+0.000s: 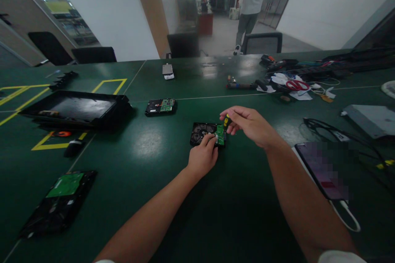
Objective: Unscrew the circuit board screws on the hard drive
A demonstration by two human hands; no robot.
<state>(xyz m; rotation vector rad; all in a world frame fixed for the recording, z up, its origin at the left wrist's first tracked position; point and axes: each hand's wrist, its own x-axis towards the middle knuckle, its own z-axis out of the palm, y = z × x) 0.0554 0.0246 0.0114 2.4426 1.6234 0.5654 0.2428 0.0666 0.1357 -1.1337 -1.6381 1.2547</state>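
A black hard drive [199, 132] with a green circuit board lies flat on the table in front of me, board side up. My left hand [203, 154] holds it at its near edge, fingertips resting on the board. Over the drive's right end, my right hand [243, 123] is closed around a screwdriver [227, 122] with a yellow and black handle. The screwdriver's tip is too small and dark to make out.
Other hard drives lie farther back [160, 107] and at near left [58, 201]. A black tray [77, 109] stands left. At right are a phone [322, 170], cables [342, 135] and a grey metal box [370, 120]. A person [251, 0] stands beyond the table [154, 230].
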